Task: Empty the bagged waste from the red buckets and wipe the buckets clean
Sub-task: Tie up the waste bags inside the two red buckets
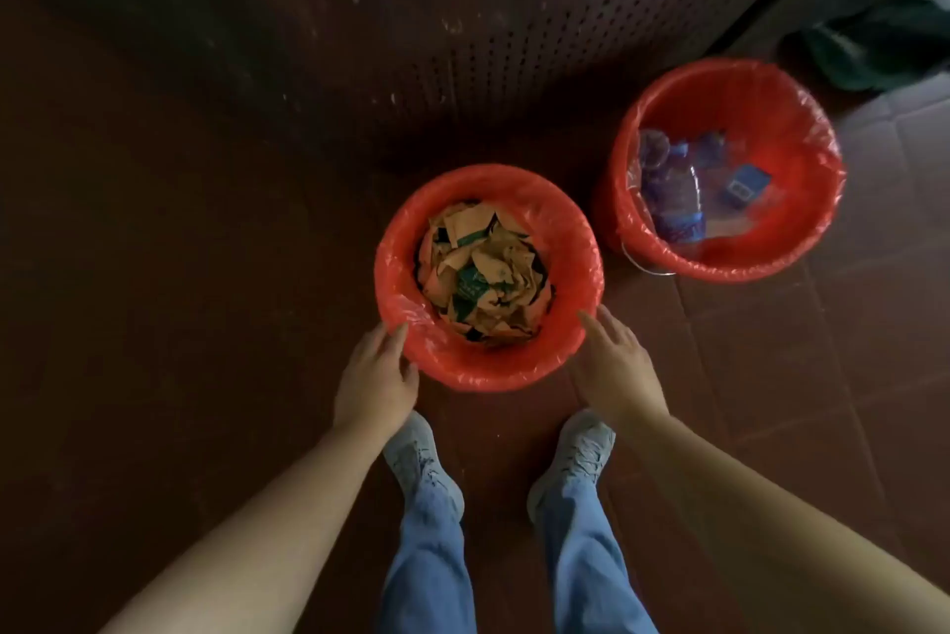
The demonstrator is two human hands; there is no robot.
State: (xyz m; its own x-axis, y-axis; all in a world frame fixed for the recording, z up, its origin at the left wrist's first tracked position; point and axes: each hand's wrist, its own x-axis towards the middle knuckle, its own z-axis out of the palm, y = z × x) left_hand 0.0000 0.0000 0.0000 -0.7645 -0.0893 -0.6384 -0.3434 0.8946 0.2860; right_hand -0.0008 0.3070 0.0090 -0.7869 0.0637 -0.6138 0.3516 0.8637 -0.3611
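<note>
so the whole move hangs on one thing: the near red plastic bucket (488, 373) sits straight ahead of the person, centred between both hands, just past the toes of the grey sneakers (416, 464). it's round and standing upright, mouth up, so its long axis points up at the camera and no side is better to take it from.

the left hand (378, 371) is at the near-left of the rim, fingers loosely straight and holding nothing. its fingertips look to be touching the thin red plastic bag liner (565, 227) folded over the edge. the right hand (614, 366) mirrors it at the near-right, flat and empty too, forefinger tip right at the rim, but i can't tell if it actually touches. hands are apart with the bucket between them, neither gripping, and the left is maybe a hair nearer.

the bucket's heaped with crumpled brown and green paper waste (483, 273). my guess is the next bit is gathering the liner edge and lifting straight up, and a thin bag that full could snag or tear.

the second red plastic bucket (817, 222) is off to the far right, well apart from both hands, lined too, with blue and clear plastic wrappers (683, 191) low inside.

it all stands on a dark reddish tiled floor (771, 350) in a dim room. there's a dark perforated panel (514, 42) behind, and a dark green bundle (884, 52) in the far corner, no idea what.
</note>
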